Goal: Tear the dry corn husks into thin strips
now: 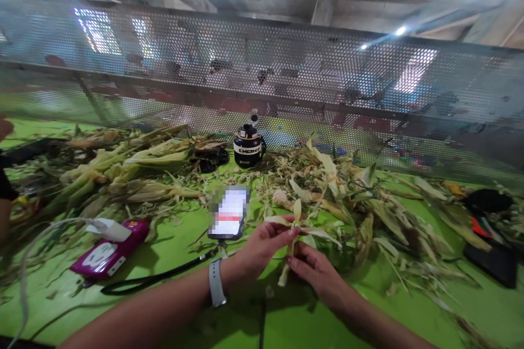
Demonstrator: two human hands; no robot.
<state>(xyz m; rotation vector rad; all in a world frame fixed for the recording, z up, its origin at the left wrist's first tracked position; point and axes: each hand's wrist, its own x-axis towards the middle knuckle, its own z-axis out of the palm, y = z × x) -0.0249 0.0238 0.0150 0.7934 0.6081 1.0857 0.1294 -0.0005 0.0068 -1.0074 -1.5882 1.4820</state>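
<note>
Both of my hands meet over the green table, working on strips of pale corn husk (297,211) that cross one another. My left hand (266,244), with a grey band on the wrist, pinches the strips where they cross. Just below and to the right, my right hand (314,268) has its thumb and fingers closed on the lower husk strip (283,275), which hangs down. Some of the fingertips are hidden behind the husk. A phone (230,211) with a lit screen lies beyond my left wrist, its black strap (159,274) trailing toward me.
A heap of loose husks (368,212) spreads on the right, another pile (135,166) on the left. A black mug (248,146) stands by the perforated metal screen (286,76). A purple power strip (112,251) with a white charger sits left. Another person's arm (5,196) shows far left.
</note>
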